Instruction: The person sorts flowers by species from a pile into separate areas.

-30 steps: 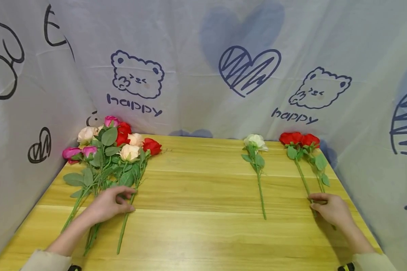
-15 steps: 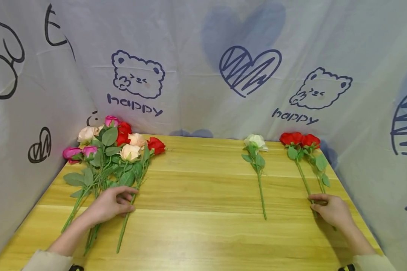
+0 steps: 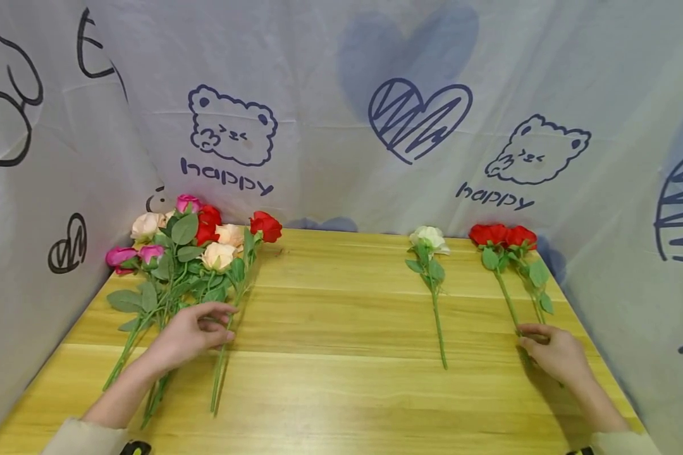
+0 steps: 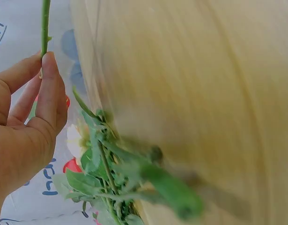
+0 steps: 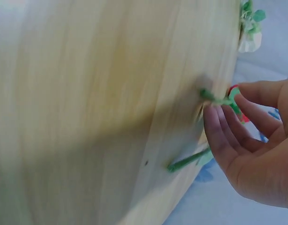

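My left hand (image 3: 192,338) pinches the thin green stem of a red rose (image 3: 265,226) at the right edge of a flower pile. The left wrist view shows this stem (image 4: 45,28) between thumb and fingertips. At the far right, my right hand (image 3: 558,355) holds the lower stem of a red rose (image 3: 488,234) between thumb and fingers. Another red rose (image 3: 522,236) lies beside it, its stem partly behind the hand. In the right wrist view, one stem end (image 5: 207,94) pokes out past the fingertips, and another stem (image 5: 186,161) lies below.
A pile of pink, cream and red roses (image 3: 219,256) with leafy stems covers the table's left side. One white rose (image 3: 429,240) lies right of the middle. The wooden table (image 3: 341,328) is enclosed by printed cloth (image 3: 324,158) at the back and sides.
My left hand has shifted slightly right and away from me; its red rose has moved the same way, out from the pile. My right hand and the flowers there have hardly moved.
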`<state>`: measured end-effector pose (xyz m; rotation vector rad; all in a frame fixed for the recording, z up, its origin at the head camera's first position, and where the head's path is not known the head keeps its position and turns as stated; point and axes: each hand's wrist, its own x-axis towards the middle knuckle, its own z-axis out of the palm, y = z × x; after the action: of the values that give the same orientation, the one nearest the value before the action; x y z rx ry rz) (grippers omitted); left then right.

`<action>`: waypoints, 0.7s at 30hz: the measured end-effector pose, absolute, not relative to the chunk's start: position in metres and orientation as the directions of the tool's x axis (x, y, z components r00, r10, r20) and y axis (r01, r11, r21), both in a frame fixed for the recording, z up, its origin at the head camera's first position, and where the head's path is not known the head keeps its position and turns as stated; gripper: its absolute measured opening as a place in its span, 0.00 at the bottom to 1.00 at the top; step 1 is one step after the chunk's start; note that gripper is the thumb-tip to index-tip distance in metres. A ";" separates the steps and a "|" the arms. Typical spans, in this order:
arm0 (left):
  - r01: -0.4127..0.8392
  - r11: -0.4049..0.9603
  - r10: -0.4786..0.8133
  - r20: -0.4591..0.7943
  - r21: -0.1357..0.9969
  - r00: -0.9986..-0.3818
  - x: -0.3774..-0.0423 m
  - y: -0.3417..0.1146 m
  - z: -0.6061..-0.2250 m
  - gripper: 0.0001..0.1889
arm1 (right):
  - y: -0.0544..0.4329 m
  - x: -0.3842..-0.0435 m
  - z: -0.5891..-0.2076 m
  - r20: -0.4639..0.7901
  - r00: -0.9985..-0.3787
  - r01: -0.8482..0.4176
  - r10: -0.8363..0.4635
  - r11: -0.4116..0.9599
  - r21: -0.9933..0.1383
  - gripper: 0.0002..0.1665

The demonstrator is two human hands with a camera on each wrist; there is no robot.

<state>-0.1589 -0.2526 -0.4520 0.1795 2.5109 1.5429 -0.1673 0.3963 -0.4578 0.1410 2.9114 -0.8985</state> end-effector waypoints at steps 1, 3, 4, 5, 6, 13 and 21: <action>0.007 0.454 0.195 -0.092 0.891 -0.976 -0.160 -0.251 -0.451 0.28 | 0.393 -0.166 -0.457 -0.087 -0.994 0.104 0.067 0.822 -0.560 0.26; 0.005 0.458 0.175 -0.084 0.889 -0.981 -0.161 -0.246 -0.449 0.28 | 0.385 -0.165 -0.456 -0.018 -0.997 0.075 0.079 0.826 -0.558 0.26; 0.007 0.458 0.164 -0.077 0.889 -0.984 -0.162 -0.244 -0.447 0.28 | 0.380 -0.164 -0.454 0.029 -0.996 0.054 0.085 0.825 -0.563 0.25; 0.015 0.448 0.161 -0.064 0.894 -0.985 -0.163 -0.241 -0.447 0.28 | 0.374 -0.164 -0.453 0.069 -0.994 0.033 0.089 0.814 -0.580 0.24; 0.022 0.435 0.158 -0.051 0.900 -0.986 -0.164 -0.238 -0.446 0.28 | 0.367 -0.163 -0.452 0.114 -0.989 0.007 0.092 0.808 -0.589 0.23; 0.073 0.315 0.116 0.038 0.946 -0.993 -0.171 -0.214 -0.440 0.26 | 0.306 -0.167 -0.443 0.257 -0.964 -0.177 0.064 0.569 -0.803 0.19; 0.157 0.167 0.072 0.147 0.973 -0.986 -0.185 -0.176 -0.433 0.25 | 0.239 -0.165 -0.439 0.279 -0.959 -0.280 -0.047 0.309 -0.909 0.16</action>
<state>-0.1852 -0.1764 -0.4331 0.2414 2.4495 2.0576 -0.1652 0.2387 -0.4395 -0.3419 2.6969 -1.9460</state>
